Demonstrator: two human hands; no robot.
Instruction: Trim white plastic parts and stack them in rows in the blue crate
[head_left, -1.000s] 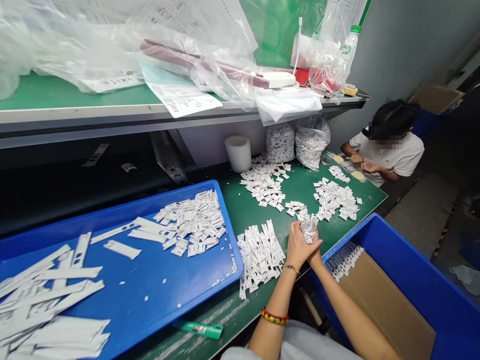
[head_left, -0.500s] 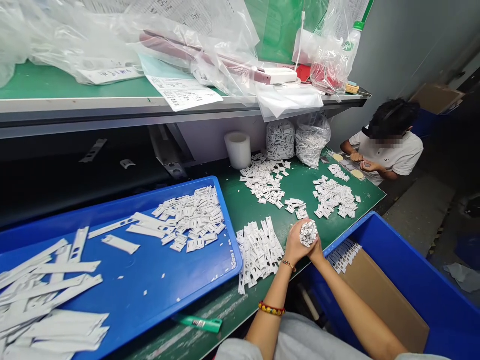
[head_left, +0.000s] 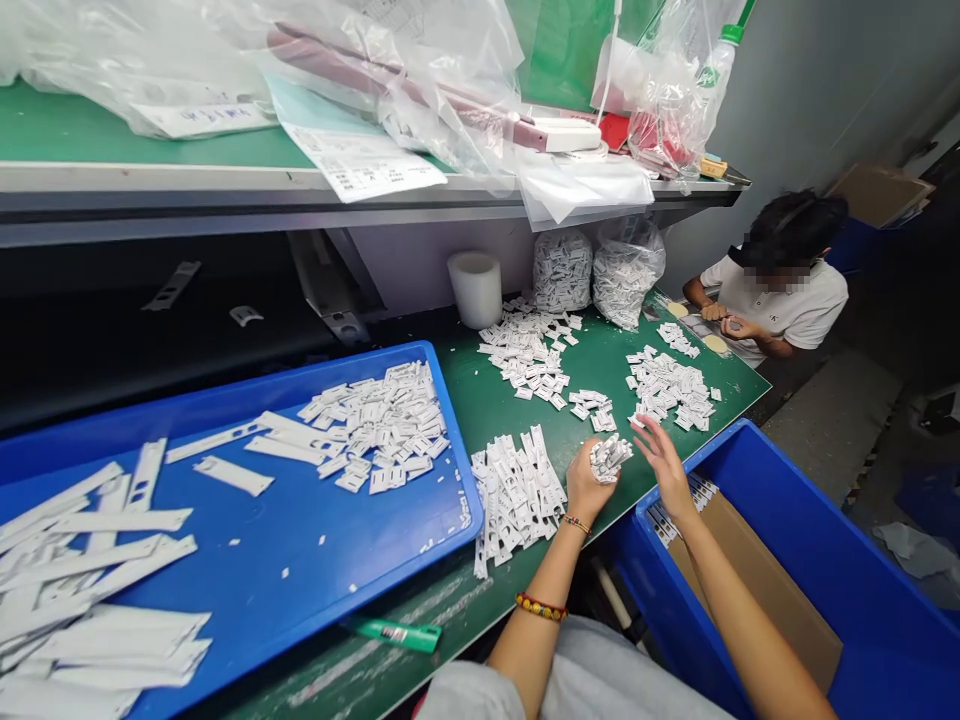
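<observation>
A bundle of white plastic strips is gripped in my left hand, their ends pointing up and to the right. To the right of the bundle my right hand is apart from it, fingers spread and holding nothing. Beside my left hand, a pile of long white strips lies on the green table. Beyond my hands are a small cluster of short white pieces and a larger heap of short white pieces.
A blue tray with long strips and small pieces stands at the left, a green marker by its edge. At the right is a blue bin with cardboard inside. Bags of pieces stand under the shelf. A co-worker sits across.
Both hands were together around the bundle; my right hand has let go and moved right, its fingers opening. The bundle in my left hand has tilted to the right.
</observation>
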